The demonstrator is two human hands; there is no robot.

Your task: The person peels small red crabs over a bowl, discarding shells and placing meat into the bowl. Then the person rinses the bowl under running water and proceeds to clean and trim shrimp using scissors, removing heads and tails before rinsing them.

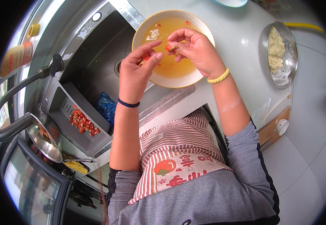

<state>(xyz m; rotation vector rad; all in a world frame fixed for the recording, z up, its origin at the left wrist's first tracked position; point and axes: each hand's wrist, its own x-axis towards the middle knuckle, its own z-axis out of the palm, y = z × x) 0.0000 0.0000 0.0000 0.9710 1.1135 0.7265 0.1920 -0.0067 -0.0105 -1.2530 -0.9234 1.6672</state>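
Note:
A large white bowl (174, 81) with a yellow rim stands at the sink's right edge, holding cloudy orange-yellow liquid (175, 69). A few red bits float near its far side. Over the bowl, my right hand (198, 50) pinches a small red-and-tan food piece (171, 47) between thumb and fingertips. My left hand (135, 73), above the bowl's left rim, has its fingers curled around more red-and-tan pieces (144, 60), partly hidden by the thumb and fingers. What food these pieces are, I cannot tell for sure.
Left of me, a grey sink tray (63, 101) holds a heap of similar red-and-tan pieces (83, 122). A blue plastic bag (106, 107) lies in the dark sink (95, 56). The curved faucet (18, 84) overhangs a metal bowl (50, 148). Far right, another metal bowl (291, 69) contains pale dough (275, 50).

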